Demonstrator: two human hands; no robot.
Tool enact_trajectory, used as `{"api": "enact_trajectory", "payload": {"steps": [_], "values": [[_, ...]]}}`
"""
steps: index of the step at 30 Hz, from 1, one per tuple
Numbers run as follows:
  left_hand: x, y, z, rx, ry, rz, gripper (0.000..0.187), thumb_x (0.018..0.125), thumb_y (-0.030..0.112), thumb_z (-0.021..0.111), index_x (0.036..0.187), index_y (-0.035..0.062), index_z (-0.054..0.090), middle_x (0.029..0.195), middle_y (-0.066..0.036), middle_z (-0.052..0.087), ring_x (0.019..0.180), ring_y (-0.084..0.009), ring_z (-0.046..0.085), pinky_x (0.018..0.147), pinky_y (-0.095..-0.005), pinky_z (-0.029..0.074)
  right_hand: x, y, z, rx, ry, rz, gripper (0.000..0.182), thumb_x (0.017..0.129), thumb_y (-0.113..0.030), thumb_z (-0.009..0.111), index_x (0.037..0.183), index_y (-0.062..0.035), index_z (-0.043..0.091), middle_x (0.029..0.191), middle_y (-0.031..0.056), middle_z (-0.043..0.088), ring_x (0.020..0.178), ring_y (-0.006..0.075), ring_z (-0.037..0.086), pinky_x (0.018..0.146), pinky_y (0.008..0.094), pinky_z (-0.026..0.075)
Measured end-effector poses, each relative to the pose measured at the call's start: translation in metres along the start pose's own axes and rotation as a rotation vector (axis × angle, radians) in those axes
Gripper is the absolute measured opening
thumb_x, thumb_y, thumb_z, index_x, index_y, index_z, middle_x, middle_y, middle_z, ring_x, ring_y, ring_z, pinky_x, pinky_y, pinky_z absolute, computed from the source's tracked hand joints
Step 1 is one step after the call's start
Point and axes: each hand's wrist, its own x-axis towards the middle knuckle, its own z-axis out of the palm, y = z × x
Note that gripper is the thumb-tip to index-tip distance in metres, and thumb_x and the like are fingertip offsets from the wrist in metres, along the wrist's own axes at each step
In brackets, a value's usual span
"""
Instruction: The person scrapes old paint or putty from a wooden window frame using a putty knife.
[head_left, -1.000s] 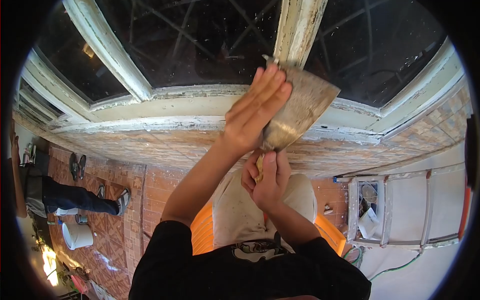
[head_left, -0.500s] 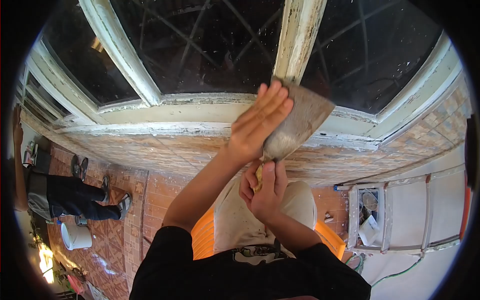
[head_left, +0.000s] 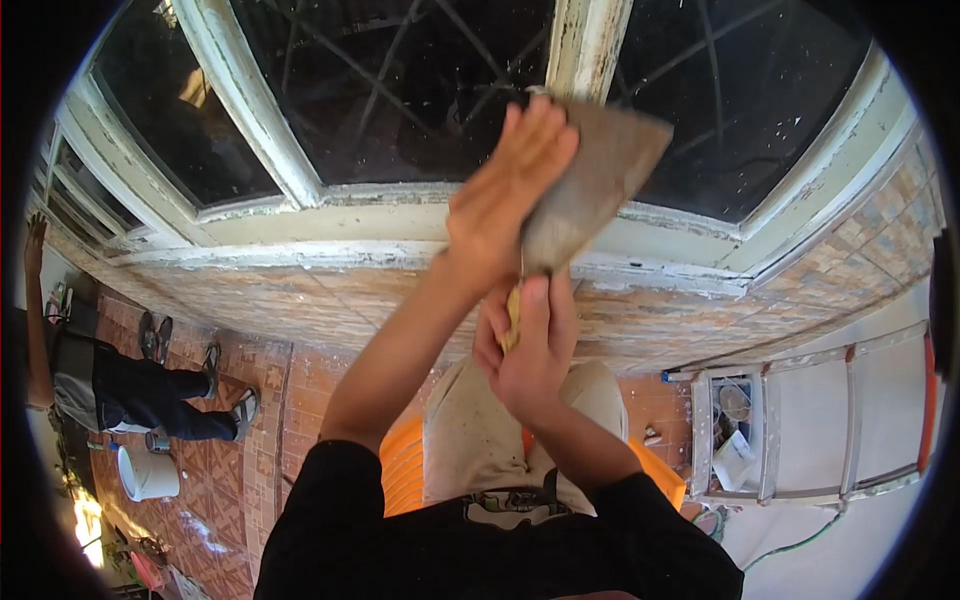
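Note:
My right hand [head_left: 533, 345] is closed round the yellowish handle of a wide putty knife [head_left: 597, 170], its thumb at the base of the blade. The metal blade points up and away from me and looks slightly blurred. My left hand [head_left: 510, 190] lies along the blade's left side, fingers stretched out toward its front edge. In this view the blade overlaps the foot of an upright window bar [head_left: 592, 45], whose pale paint is chipped and flaking. Below runs the window sill [head_left: 370, 222], also with worn paint.
Dark glass panes [head_left: 390, 80] flank the bar. Under the sill is a stone-patterned wall [head_left: 340, 300]. An orange chair [head_left: 402, 470] is beneath me. At right lies a ladder [head_left: 768, 440] beside a tray [head_left: 735, 400]. Left, a person [head_left: 130, 390] stands near a white bucket [head_left: 148, 473].
Both hands and the putty knife have moved up, away from my body, along the window bar. The camera view has shifted slightly.

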Motion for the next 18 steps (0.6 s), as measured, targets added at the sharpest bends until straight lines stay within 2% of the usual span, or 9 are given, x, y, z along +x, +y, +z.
{"api": "enact_trajectory", "payload": {"steps": [2,8,10,12,15,17,18], "values": [[0.008,-0.002,0.003,-0.014,0.055,0.012,0.039,0.077,-0.001,0.062,0.115,-0.0079,0.063,0.122,-0.024,0.06,0.121,-0.0363,0.054,0.105,-0.0499,0.04,0.005,0.0,0.006,-0.026,-0.031,-0.045,0.02,0.103,-0.035,0.036,0.108,-0.0166,0.041,0.069,0.0015,0.042,0.041,0.0072,0.035,0.034,0.0205,0.028],[-0.023,0.004,0.001,-0.024,-0.043,-0.03,0.032,0.086,-0.001,0.056,0.117,-0.0062,0.063,0.122,-0.023,0.061,0.121,-0.036,0.054,0.107,-0.0502,0.037,-0.013,0.026,-0.008,0.015,0.034,-0.051,0.021,0.103,-0.035,0.036,0.103,-0.0149,0.041,0.069,0.0019,0.042,0.041,0.0075,0.035,0.034,0.0206,0.029],[0.001,-0.001,0.0,-0.03,-0.056,-0.011,0.033,0.084,0.0,0.057,0.116,-0.0063,0.063,0.121,-0.023,0.062,0.121,-0.0358,0.054,0.106,-0.0502,0.038,0.001,0.005,0.003,0.016,0.007,-0.062,0.021,0.103,-0.035,0.035,0.103,-0.0146,0.041,0.069,0.002,0.042,0.041,0.0075,0.035,0.034,0.0205,0.029],[0.029,-0.004,0.003,-0.019,0.049,0.075,0.034,0.082,0.0,0.059,0.115,-0.0066,0.063,0.12,-0.022,0.062,0.121,-0.0353,0.054,0.105,-0.0501,0.039,0.011,-0.009,0.013,0.018,-0.027,-0.077,0.021,0.103,-0.035,0.035,0.104,-0.0143,0.041,0.068,0.0021,0.042,0.041,0.0075,0.036,0.034,0.0204,0.029],[0.026,-0.002,0.002,-0.018,0.048,0.062,0.034,0.082,0.001,0.059,0.114,-0.0073,0.063,0.12,-0.023,0.062,0.121,-0.035,0.054,0.105,-0.05,0.039,0.012,-0.005,0.017,0.014,-0.051,-0.148,0.021,0.103,-0.034,0.036,0.109,-0.015,0.043,0.068,0.0019,0.042,0.042,0.0073,0.035,0.035,0.0202,0.029],[0.004,-0.003,0.002,-0.038,0.006,0.027,0.032,0.083,0.0,0.058,0.114,-0.0081,0.063,0.121,-0.023,0.061,0.121,-0.0355,0.054,0.105,-0.0493,0.039,0.0,0.013,0.006,0.03,-0.006,-0.116,0.029,0.103,-0.033,0.037,0.127,-0.0156,0.041,0.068,0.0014,0.042,0.043,0.0058,0.035,0.035,0.0192,0.029],[0.004,-0.005,0.003,-0.037,0.01,0.034,0.032,0.083,0.0,0.058,0.114,-0.0081,0.063,0.121,-0.023,0.061,0.121,-0.0355,0.054,0.105,-0.0493,0.039,0.001,0.012,0.006,0.029,-0.01,-0.121,0.029,0.103,-0.033,0.037,0.127,-0.0156,0.041,0.068,0.0014,0.042,0.043,0.0058,0.035,0.035,0.0192,0.029]]}}
